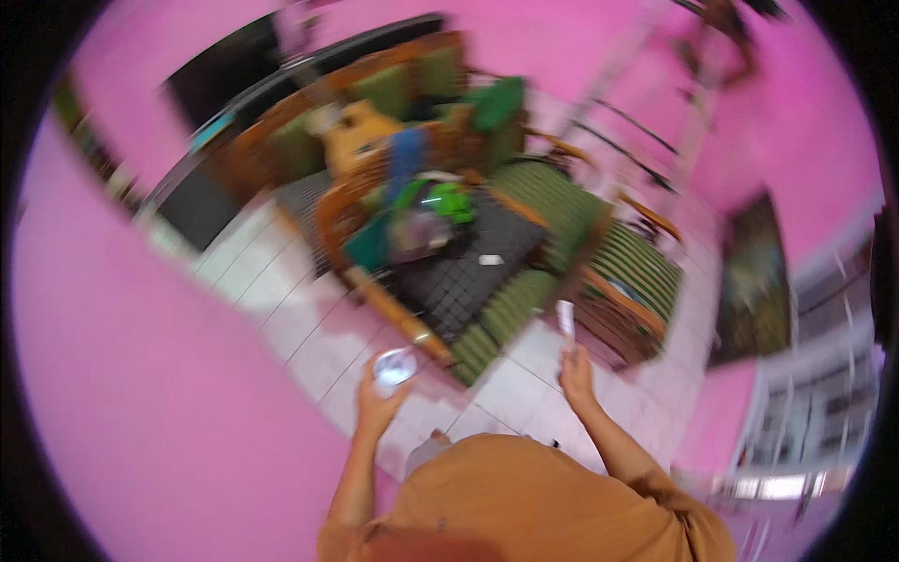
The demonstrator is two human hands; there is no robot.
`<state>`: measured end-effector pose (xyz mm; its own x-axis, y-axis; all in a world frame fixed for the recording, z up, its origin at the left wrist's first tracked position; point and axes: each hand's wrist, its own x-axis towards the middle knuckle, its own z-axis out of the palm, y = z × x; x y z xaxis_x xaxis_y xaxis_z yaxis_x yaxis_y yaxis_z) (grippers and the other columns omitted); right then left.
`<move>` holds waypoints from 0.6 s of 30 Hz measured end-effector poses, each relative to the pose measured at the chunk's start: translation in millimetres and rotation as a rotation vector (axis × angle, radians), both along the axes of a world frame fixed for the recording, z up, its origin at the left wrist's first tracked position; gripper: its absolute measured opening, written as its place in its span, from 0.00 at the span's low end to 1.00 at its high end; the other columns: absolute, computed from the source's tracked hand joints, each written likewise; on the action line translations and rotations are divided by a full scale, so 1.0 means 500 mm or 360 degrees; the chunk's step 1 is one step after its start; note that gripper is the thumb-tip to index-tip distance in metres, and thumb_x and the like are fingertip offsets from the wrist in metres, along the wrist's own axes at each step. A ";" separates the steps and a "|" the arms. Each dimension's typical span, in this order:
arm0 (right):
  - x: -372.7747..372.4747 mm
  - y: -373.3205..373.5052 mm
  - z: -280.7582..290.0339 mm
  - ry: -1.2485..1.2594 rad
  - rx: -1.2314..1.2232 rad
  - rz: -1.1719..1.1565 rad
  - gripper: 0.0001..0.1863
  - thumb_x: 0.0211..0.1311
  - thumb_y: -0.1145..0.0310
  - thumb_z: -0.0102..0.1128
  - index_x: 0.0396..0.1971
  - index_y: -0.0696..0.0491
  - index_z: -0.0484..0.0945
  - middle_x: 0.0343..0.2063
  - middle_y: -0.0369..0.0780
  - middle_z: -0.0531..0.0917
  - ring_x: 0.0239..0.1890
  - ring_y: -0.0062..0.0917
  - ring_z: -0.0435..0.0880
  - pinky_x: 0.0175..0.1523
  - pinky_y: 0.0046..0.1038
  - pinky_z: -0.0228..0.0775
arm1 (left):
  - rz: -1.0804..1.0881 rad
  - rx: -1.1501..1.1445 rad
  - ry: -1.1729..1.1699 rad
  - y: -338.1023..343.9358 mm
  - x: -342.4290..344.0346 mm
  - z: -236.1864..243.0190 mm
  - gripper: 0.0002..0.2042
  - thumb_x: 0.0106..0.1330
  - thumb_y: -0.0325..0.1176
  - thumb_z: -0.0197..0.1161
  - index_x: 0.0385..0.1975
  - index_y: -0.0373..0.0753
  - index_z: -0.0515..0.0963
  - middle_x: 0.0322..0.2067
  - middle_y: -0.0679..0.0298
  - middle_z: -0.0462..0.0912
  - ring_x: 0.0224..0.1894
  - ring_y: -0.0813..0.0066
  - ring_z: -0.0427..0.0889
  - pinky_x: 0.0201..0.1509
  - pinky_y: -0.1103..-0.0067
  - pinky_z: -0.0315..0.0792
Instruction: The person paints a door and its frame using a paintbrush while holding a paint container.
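The left forearm (353, 480) rises nearly straight, tilting slightly inward, to the left grip (377, 399), which is cupped around what it holds. The right forearm (618, 450) slants forward and inward to the right grip (575, 375), fingers (570, 360) curled in, well apart from the left.

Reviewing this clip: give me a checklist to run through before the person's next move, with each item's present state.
1. Left hand holding the round whitish object: ok.
2. Right hand holding the slim white item: ok.
3. Held things apart from each other: ok.
4. Exact kind of each held thing: cannot tell, blurred.
5. Dark checked surface bare: not ok, a small white piece lies there.
6. Picture sharp: not ok.
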<state>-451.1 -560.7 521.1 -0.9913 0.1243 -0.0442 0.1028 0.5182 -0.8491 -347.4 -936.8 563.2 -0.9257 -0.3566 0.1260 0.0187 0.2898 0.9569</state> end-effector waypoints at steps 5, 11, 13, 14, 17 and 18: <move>0.042 0.199 0.064 -0.0038 0.0612 -0.0299 0.24 0.75 0.48 0.42 0.42 0.58 0.67 0.28 0.58 0.81 0.33 0.58 0.80 0.38 0.55 0.68 | -0.0074 -0.0121 -0.0001 -0.027 -0.030 -0.115 0.30 0.57 0.21 0.70 0.61 0.33 0.68 0.55 0.56 0.74 0.57 0.66 0.75 0.63 0.72 0.68; 0.244 0.598 0.102 -0.0274 0.0949 -0.0991 0.25 0.70 0.47 0.51 0.42 0.59 0.70 0.28 0.56 0.83 0.33 0.53 0.83 0.39 0.53 0.73 | -0.0621 0.0155 0.0049 0.115 -0.134 -0.154 0.28 0.64 0.23 0.68 0.63 0.32 0.64 0.57 0.53 0.74 0.56 0.63 0.76 0.62 0.70 0.72; 0.356 0.721 0.143 -0.0414 0.1063 -0.1204 0.27 0.68 0.47 0.54 0.43 0.61 0.71 0.31 0.55 0.84 0.36 0.50 0.85 0.42 0.51 0.74 | -0.0652 -0.0031 0.0066 0.242 -0.122 -0.052 0.28 0.60 0.24 0.73 0.59 0.30 0.70 0.52 0.54 0.80 0.50 0.68 0.80 0.57 0.73 0.75; 0.422 0.782 0.159 -0.0461 0.1161 -0.1270 0.27 0.68 0.47 0.54 0.42 0.62 0.72 0.32 0.55 0.84 0.37 0.50 0.84 0.43 0.51 0.74 | -0.0797 0.0091 0.0128 0.287 -0.147 -0.044 0.28 0.59 0.25 0.75 0.58 0.30 0.71 0.52 0.53 0.80 0.50 0.67 0.81 0.57 0.72 0.76; 0.482 0.931 0.151 -0.0465 0.1550 -0.1190 0.25 0.68 0.49 0.54 0.41 0.61 0.74 0.34 0.51 0.85 0.39 0.46 0.85 0.45 0.48 0.73 | -0.0835 0.0257 0.0000 0.355 -0.127 0.016 0.28 0.58 0.24 0.74 0.59 0.30 0.71 0.54 0.53 0.79 0.52 0.66 0.79 0.59 0.72 0.74; 0.525 0.992 0.206 -0.0619 0.1818 -0.1184 0.24 0.68 0.50 0.54 0.41 0.60 0.75 0.34 0.49 0.85 0.40 0.43 0.85 0.46 0.46 0.72 | -0.1007 0.0435 -0.0197 0.344 -0.187 -0.137 0.29 0.65 0.23 0.68 0.64 0.32 0.63 0.58 0.52 0.73 0.58 0.64 0.76 0.62 0.70 0.72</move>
<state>-188.6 -64.5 624.2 -0.6278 0.7565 0.1834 0.7784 0.6121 0.1395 -440.8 -764.8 494.7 -0.9678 0.2515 -0.0113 -0.0097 0.0076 0.9999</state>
